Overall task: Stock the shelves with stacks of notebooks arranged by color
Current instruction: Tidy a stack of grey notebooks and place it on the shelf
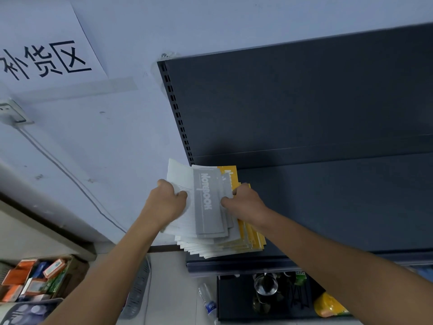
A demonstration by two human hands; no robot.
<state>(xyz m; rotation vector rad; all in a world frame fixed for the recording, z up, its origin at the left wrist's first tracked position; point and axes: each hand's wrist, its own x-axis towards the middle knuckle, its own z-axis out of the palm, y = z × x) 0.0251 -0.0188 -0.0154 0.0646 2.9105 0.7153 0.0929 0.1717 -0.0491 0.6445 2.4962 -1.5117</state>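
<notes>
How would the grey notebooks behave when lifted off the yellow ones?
Probably floppy: the grey notebooks look thin, and pages bend under the left hand. Likely slippery: their lower edges fan out over the yellow notebooks below the right hand.

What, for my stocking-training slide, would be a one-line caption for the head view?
Left hand and right hand grip fanned grey notebooks atop yellow notebooks on the dark shelf.

A paper sign (44, 43) was taped to the wall (117, 137); a socket (13, 112) sat below it. Lower down stood a box of packets (35, 280); a plastic bottle (207, 299) lay well apart.
</notes>
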